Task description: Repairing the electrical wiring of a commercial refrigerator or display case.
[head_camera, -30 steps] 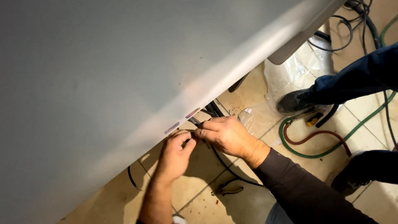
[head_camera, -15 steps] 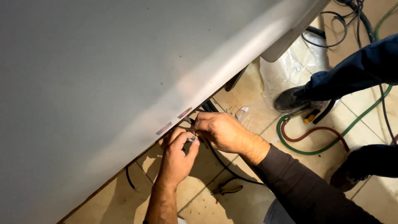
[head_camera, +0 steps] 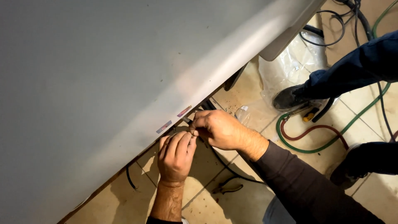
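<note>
A big white appliance panel [head_camera: 103, 70] fills the upper left, with two small coloured stickers [head_camera: 174, 119] near its lower edge. Both hands meet just under that edge. My left hand [head_camera: 176, 155] has its fingers curled around a small dark part that is mostly hidden. My right hand [head_camera: 219, 129] pinches the same spot with thumb and forefinger. A thin black cable [head_camera: 226, 166] runs from there down across the floor. What exactly each hand grips is hidden by the fingers.
Beige floor tiles [head_camera: 248, 203] lie below. Pliers [head_camera: 226, 189] rest on the floor near my right forearm. Green and red hoses [head_camera: 319, 139] loop at right. Another person's dark shoe and blue trouser leg [head_camera: 331, 81] stand there, beside a clear plastic bag [head_camera: 286, 62].
The view has drifted slightly. My two hands have closed in together under the panel's edge, fingers now touching at the small part.
</note>
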